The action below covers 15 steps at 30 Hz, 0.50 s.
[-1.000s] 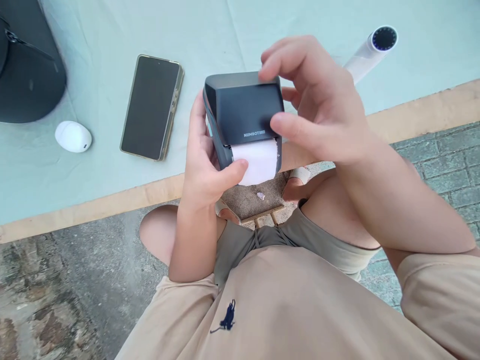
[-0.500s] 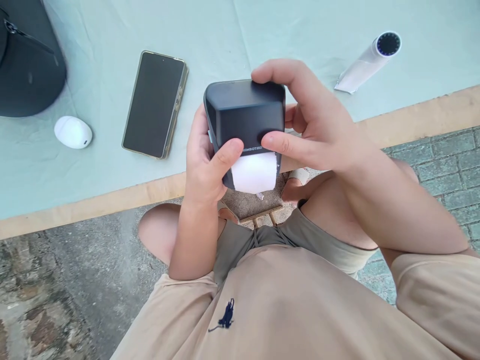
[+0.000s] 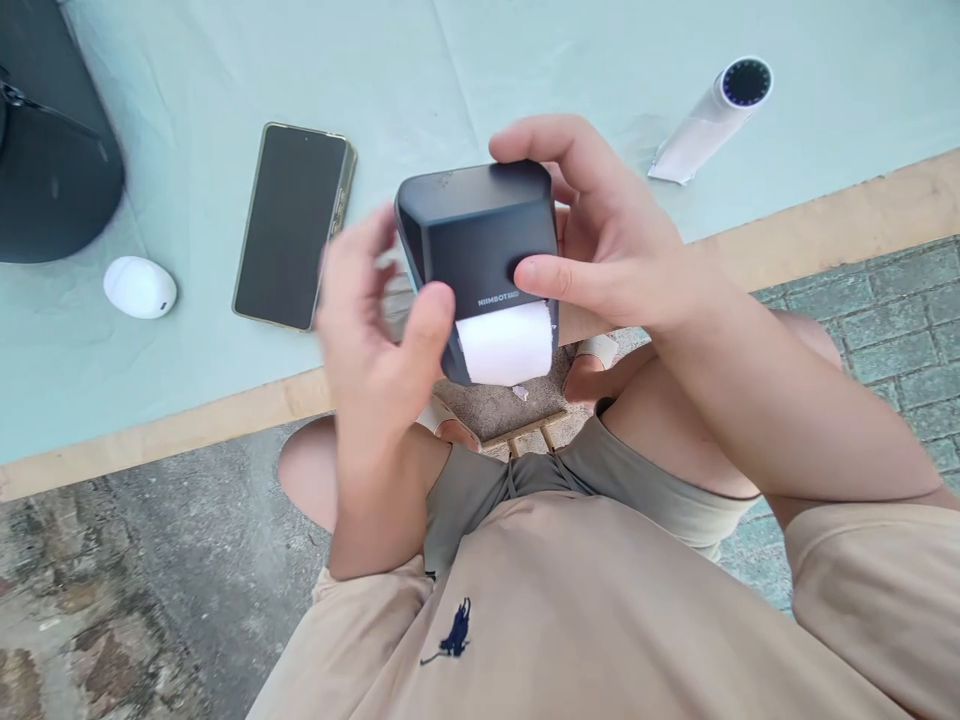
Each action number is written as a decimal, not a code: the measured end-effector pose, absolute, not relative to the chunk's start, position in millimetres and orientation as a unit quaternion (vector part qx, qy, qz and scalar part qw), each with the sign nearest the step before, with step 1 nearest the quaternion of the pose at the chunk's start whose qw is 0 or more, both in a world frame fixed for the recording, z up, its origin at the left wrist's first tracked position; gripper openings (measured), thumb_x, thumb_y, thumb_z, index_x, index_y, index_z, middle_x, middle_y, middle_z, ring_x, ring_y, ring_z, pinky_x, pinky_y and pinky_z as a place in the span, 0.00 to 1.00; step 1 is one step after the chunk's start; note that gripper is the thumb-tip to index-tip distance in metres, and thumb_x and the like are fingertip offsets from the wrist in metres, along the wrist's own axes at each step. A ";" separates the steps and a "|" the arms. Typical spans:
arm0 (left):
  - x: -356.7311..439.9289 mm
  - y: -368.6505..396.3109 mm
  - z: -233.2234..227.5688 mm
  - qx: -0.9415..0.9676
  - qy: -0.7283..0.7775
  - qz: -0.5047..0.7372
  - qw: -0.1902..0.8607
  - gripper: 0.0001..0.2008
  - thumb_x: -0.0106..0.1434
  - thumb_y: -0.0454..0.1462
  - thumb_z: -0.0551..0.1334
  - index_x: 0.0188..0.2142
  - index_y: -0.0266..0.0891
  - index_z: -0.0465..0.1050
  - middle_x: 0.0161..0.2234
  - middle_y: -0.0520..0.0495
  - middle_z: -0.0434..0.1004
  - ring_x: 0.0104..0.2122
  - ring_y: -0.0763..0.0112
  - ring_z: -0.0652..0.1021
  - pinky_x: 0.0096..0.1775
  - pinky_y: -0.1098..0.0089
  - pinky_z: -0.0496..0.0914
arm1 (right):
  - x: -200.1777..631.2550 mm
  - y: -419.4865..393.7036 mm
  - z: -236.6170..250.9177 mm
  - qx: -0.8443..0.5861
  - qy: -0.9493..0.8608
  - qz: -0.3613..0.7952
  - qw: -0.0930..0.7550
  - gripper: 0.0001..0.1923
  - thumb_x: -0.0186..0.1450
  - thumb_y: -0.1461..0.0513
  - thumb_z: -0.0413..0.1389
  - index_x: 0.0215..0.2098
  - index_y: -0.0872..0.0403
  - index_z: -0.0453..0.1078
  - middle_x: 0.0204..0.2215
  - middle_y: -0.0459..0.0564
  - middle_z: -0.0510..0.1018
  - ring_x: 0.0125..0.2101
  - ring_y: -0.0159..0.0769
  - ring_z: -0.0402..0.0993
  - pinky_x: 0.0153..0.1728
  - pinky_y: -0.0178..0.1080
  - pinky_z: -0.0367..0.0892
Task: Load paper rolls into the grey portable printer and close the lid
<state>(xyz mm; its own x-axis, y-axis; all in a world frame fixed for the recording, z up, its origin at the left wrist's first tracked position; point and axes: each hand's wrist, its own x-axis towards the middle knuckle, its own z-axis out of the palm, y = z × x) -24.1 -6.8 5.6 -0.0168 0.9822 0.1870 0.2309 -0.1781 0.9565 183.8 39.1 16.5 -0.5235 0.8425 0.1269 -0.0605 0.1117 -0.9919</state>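
Note:
A black label printer with NIIMBOT lettering is held up in front of me, over the table's near edge. A strip of white label paper sticks out of its lower side. My right hand grips the printer from the right, thumb on its front and index finger over its top edge. At the printer's left side, my left hand is slightly blurred, its fingers apart and curved. Its thumb is close to the lower left corner; whether it touches the casing I cannot tell.
On the pale green tablecloth lie a dark phone and a white earbud case. A black bag stands at the far left. A white roll with a dark end lies at the right. Below is the wooden table edge.
My left hand has come away from the printer's left side and opened, moving left. The right hand keeps its grip. The view has shifted slightly.

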 end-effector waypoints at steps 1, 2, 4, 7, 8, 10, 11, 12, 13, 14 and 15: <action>-32.0 -4.4 8.8 0.616 0.553 0.488 0.277 0.30 0.60 0.49 0.65 0.58 0.37 0.71 0.59 0.41 0.70 0.61 0.54 0.69 0.62 0.57 0.65 | 184.6 39.8 16.3 -0.304 -0.640 0.593 0.383 0.38 0.59 0.51 0.64 0.60 0.56 0.55 0.60 0.51 0.63 0.48 0.20 0.68 0.39 0.22 0.71; -40.0 -0.1 12.1 0.623 0.589 0.483 0.180 0.31 0.60 0.49 0.64 0.58 0.33 0.70 0.57 0.37 0.71 0.59 0.53 0.70 0.63 0.54 0.63 | 185.4 40.2 16.4 -0.304 -0.639 0.593 0.383 0.37 0.60 0.51 0.64 0.60 0.56 0.55 0.60 0.51 0.63 0.47 0.20 0.68 0.40 0.22 0.71; -54.2 13.4 18.9 0.613 0.662 0.426 0.063 0.35 0.54 0.50 0.67 0.55 0.28 0.71 0.52 0.34 0.72 0.56 0.50 0.70 0.61 0.49 0.64 | 186.5 40.4 16.9 -0.312 -0.636 0.594 0.382 0.35 0.61 0.52 0.63 0.60 0.55 0.55 0.60 0.50 0.64 0.45 0.20 0.69 0.41 0.23 0.71; -67.6 38.3 30.5 0.567 0.784 0.222 0.125 0.46 0.45 0.34 0.71 0.65 0.35 0.60 0.61 0.37 0.65 0.64 0.45 0.63 0.68 0.43 0.55 | 187.0 40.2 18.2 -0.316 -0.629 0.601 0.378 0.37 0.60 0.50 0.64 0.60 0.54 0.55 0.61 0.52 0.63 0.47 0.22 0.70 0.40 0.24 0.71; -69.9 45.7 34.3 0.550 0.802 0.170 0.159 0.50 0.44 0.30 0.70 0.67 0.40 0.56 0.64 0.40 0.62 0.65 0.43 0.62 0.69 0.40 0.53 | 186.9 40.0 18.6 -0.317 -0.629 0.603 0.375 0.37 0.60 0.50 0.64 0.61 0.54 0.55 0.61 0.53 0.62 0.48 0.23 0.70 0.40 0.24 0.71; -72.2 56.2 40.0 0.530 0.818 0.101 0.200 0.55 0.44 0.27 0.68 0.70 0.50 0.50 0.67 0.47 0.59 0.65 0.37 0.61 0.67 0.34 0.52 | 186.5 39.8 19.5 -0.318 -0.631 0.605 0.367 0.37 0.61 0.50 0.63 0.61 0.55 0.55 0.62 0.53 0.62 0.50 0.23 0.70 0.40 0.23 0.70; -72.7 58.7 41.4 0.534 0.816 0.082 0.205 0.56 0.44 0.27 0.68 0.70 0.53 0.48 0.67 0.49 0.60 0.65 0.35 0.61 0.67 0.32 0.51 | 186.2 39.7 20.0 -0.320 -0.632 0.604 0.365 0.36 0.61 0.51 0.63 0.61 0.55 0.56 0.62 0.53 0.61 0.51 0.24 0.70 0.41 0.23 0.70; -72.9 59.2 41.7 0.542 0.813 0.070 0.202 0.56 0.44 0.27 0.67 0.71 0.54 0.47 0.66 0.50 0.61 0.65 0.33 0.61 0.66 0.31 0.51 | 185.9 39.6 20.5 -0.323 -0.634 0.602 0.362 0.35 0.62 0.53 0.63 0.61 0.55 0.56 0.62 0.53 0.62 0.52 0.23 0.69 0.42 0.23 0.70; -73.0 57.8 40.7 0.556 0.805 0.067 0.194 0.57 0.44 0.27 0.67 0.71 0.54 0.47 0.66 0.50 0.62 0.65 0.32 0.61 0.65 0.31 0.53 | 185.7 39.6 20.9 -0.326 -0.636 0.600 0.360 0.34 0.62 0.54 0.63 0.61 0.55 0.56 0.62 0.52 0.62 0.52 0.23 0.70 0.43 0.23 0.71; -72.9 54.6 38.7 0.574 0.795 0.073 0.181 0.57 0.44 0.28 0.66 0.71 0.52 0.47 0.66 0.47 0.63 0.65 0.31 0.62 0.64 0.32 0.55 | 185.4 39.6 21.5 -0.330 -0.636 0.599 0.357 0.33 0.62 0.56 0.62 0.61 0.55 0.56 0.61 0.51 0.63 0.52 0.23 0.70 0.45 0.24 0.72; -72.8 50.2 35.9 0.591 0.784 0.080 0.171 0.57 0.43 0.30 0.66 0.72 0.48 0.47 0.66 0.44 0.63 0.64 0.31 0.63 0.63 0.33 0.58 | 185.2 39.6 22.1 -0.333 -0.637 0.598 0.354 0.32 0.62 0.58 0.62 0.61 0.54 0.56 0.61 0.50 0.64 0.52 0.23 0.70 0.46 0.24 0.72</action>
